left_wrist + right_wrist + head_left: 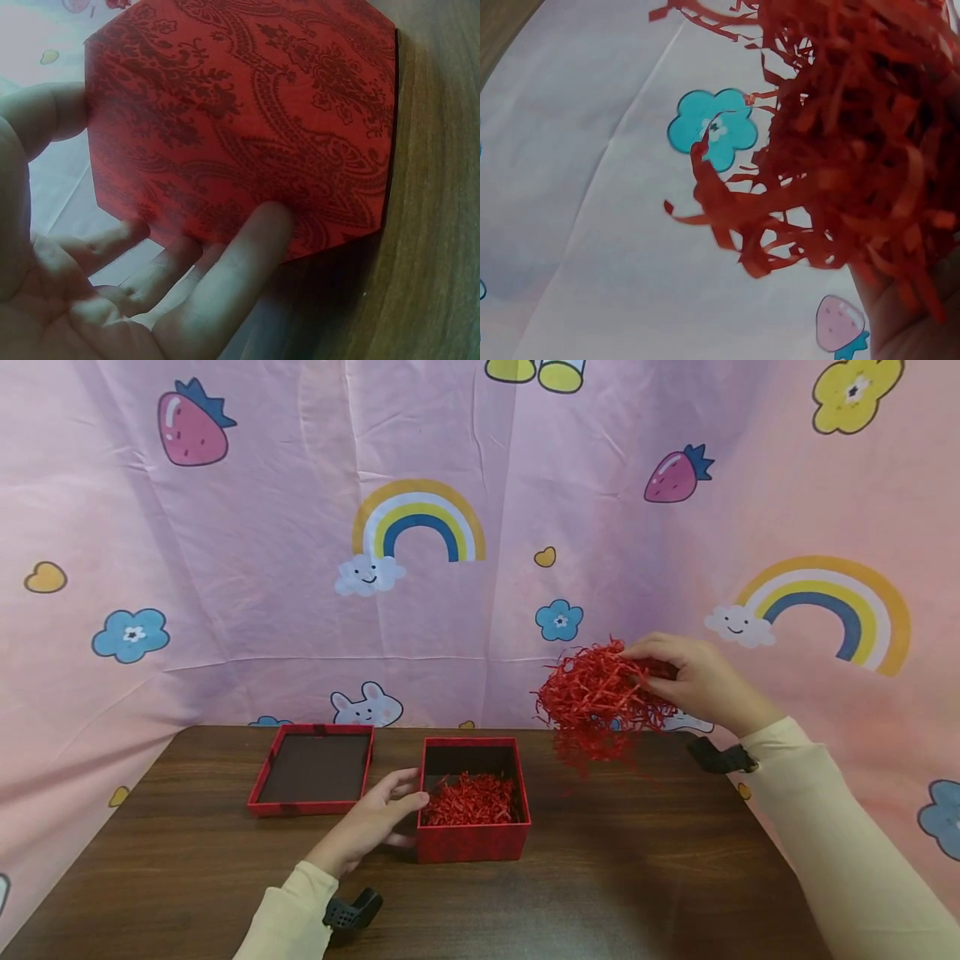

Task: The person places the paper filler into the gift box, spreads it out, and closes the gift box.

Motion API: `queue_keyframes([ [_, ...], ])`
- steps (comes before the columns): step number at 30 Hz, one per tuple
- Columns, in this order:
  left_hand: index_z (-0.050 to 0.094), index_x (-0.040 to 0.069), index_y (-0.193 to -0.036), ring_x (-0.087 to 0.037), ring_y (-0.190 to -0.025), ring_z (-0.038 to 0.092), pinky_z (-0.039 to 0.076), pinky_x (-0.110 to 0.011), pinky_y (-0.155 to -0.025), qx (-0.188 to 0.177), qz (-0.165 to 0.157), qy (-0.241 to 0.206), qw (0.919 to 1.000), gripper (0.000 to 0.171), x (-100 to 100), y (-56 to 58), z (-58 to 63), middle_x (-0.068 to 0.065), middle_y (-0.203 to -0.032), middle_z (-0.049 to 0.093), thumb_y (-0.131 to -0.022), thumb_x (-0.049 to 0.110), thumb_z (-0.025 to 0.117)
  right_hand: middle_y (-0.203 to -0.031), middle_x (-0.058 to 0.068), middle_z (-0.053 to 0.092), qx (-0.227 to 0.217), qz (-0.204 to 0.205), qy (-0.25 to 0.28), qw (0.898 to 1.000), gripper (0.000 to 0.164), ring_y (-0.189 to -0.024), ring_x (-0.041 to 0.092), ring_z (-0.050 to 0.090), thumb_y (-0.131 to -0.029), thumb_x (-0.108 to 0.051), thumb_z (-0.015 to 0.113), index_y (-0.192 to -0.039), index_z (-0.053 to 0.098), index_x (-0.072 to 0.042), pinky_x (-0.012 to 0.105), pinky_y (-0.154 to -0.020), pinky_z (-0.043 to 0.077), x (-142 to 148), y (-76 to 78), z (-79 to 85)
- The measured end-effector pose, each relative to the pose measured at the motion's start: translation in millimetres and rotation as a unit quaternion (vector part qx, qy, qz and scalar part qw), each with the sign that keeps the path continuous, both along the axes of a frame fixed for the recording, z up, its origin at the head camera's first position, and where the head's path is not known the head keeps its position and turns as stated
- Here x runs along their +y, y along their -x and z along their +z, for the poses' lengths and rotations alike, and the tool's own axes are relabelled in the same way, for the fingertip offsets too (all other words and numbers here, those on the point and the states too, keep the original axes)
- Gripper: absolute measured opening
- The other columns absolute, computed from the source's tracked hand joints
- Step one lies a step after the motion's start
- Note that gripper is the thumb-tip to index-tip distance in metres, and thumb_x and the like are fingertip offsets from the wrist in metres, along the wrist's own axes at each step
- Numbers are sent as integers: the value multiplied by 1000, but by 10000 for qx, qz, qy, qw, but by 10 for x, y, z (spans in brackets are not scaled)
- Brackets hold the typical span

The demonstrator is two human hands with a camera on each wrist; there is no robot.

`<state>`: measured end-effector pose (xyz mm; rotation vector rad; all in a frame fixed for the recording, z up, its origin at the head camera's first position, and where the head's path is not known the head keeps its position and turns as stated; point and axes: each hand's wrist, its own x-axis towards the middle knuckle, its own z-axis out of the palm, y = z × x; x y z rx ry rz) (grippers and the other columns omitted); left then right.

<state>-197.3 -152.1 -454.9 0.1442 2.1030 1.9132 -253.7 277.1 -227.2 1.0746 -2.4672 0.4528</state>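
A red gift box (472, 843) stands uncovered on the table, a bed of red shredded paper (474, 800) lying inside it. The left hand (375, 818) holds the box at its left side. Its thumb lies at the rim, and its spread fingers rest against the patterned outer wall (240, 112). Up to the right, above the table, the right hand (686, 672) grips a large loose clump of red shredded paper (592, 693) between thumb and fingers. In the right wrist view the clump (870, 142) hides most of that hand, and loose strands hang from it.
The box's lid (315, 768), dark inside with a red rim, lies upturned on the brown wooden table (202, 877) left of the box. A pink and purple printed curtain (285, 568) hangs right behind the table's back edge.
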Motion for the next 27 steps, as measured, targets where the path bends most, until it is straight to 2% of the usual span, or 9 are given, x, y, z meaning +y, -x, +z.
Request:
queue_keyframes([
  [6, 34, 14, -158, -48, -135, 51, 63, -50, -80, -25, 49, -14, 10000, 67, 14, -2, 11, -28, -160, 33, -103, 33, 65, -115, 1, 73, -118, 88, 23, 9999, 37, -90, 12, 62, -90, 6, 75, -123, 74, -12, 18, -70, 52, -170, -6, 59],
  [16, 34, 13, -158, -47, -136, 50, 63, -50, -80, 12, 15, -28, 10000, 68, 15, -3, 11, -27, -160, 34, -102, 35, 66, -115, 0, 73, -31, 546, 309, 9980, 39, -83, 10, 60, -89, 10, 72, -122, 75, -11, 15, -68, 50, -426, 41, 128],
  [27, 34, 12, -158, -47, -137, 48, 63, -51, -81, 1, -41, -122, 9999, 69, 9, -2, 14, -27, -159, 35, -102, 34, 67, -118, 3, 72, -56, 1049, 372, 9938, 37, -89, 12, 61, -88, 10, 72, -120, 75, -9, 20, -66, 49, -779, 64, 180],
])
